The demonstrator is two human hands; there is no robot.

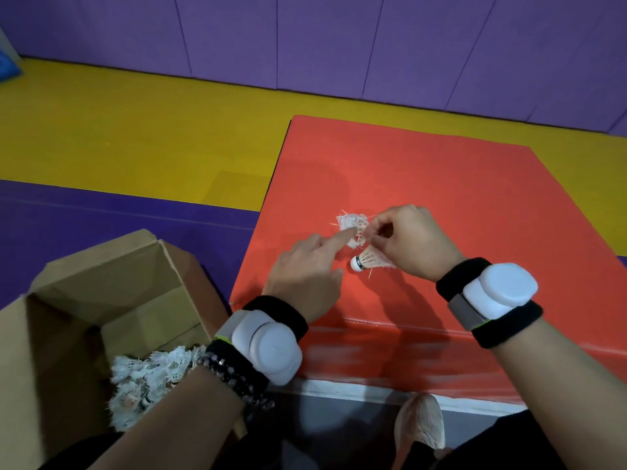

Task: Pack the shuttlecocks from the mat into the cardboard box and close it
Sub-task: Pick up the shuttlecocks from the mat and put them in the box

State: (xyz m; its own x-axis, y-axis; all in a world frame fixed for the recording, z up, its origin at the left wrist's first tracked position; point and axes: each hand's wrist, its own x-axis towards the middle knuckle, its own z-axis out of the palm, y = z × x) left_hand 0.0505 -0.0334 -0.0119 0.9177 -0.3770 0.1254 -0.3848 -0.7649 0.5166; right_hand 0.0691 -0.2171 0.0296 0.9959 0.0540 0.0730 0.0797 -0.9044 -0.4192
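Right hand [412, 245] pinches frayed shuttlecock [351, 221]; its cork hidden.

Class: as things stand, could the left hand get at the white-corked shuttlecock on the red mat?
Probably yes. The left hand is beside the white-corked shuttlecock, only bare mat between; the right hand, pinching the frayed shuttlecock, overhangs just the corked one's feathers.

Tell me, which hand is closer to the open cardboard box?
Left. The left hand reaches over the red mat just right of the cardboard box; the right hand is farther right, pinching a frayed shuttlecock.
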